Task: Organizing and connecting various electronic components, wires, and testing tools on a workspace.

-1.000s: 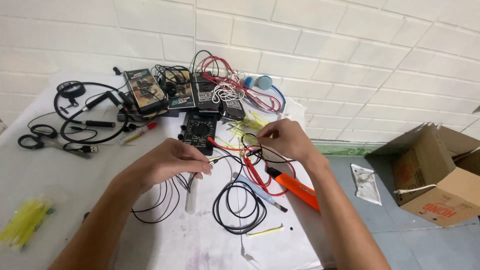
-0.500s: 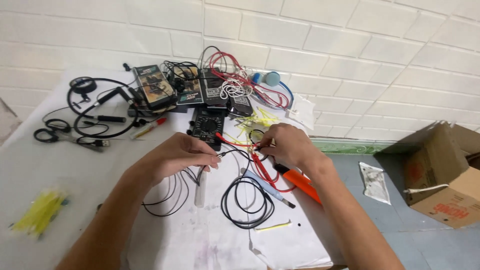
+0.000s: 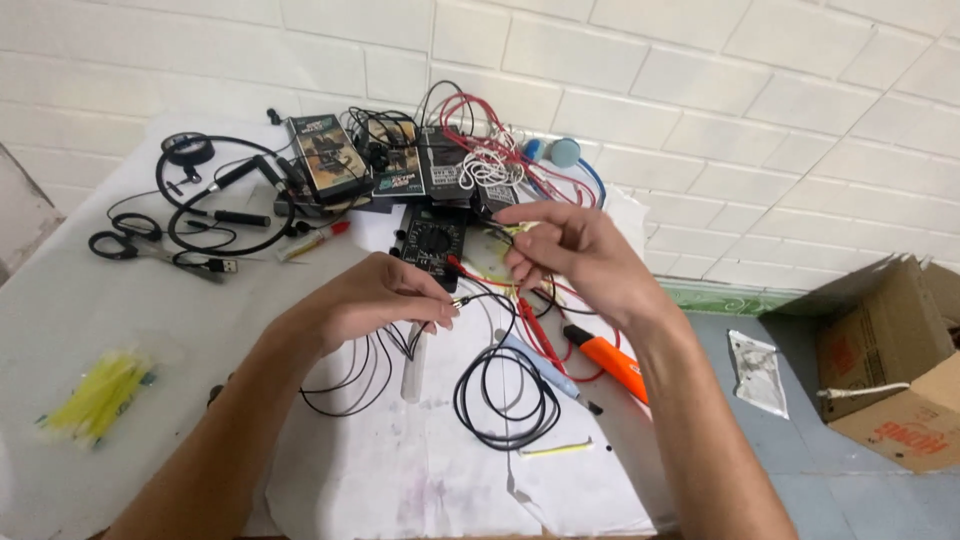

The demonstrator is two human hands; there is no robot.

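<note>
The left hand (image 3: 375, 300) pinches a thin black wire (image 3: 500, 385) that loops on the white surface (image 3: 400, 470) at six o'clock. The right hand (image 3: 575, 255), at three o'clock of the left, fingers wire ends above a black multimeter (image 3: 430, 240). An orange tool (image 3: 605, 360) lies just below the right wrist.

Soft, even daylight fills the scene, bright without harsh glare. The white brick wall (image 3: 700, 90) and the paper-covered bench (image 3: 400, 480) reflect it evenly. Shadows under the forearms and cables are faint and diffuse. Focus is sharp at the centre; wide-angle bending curves the brick lines towards the edges.
</note>
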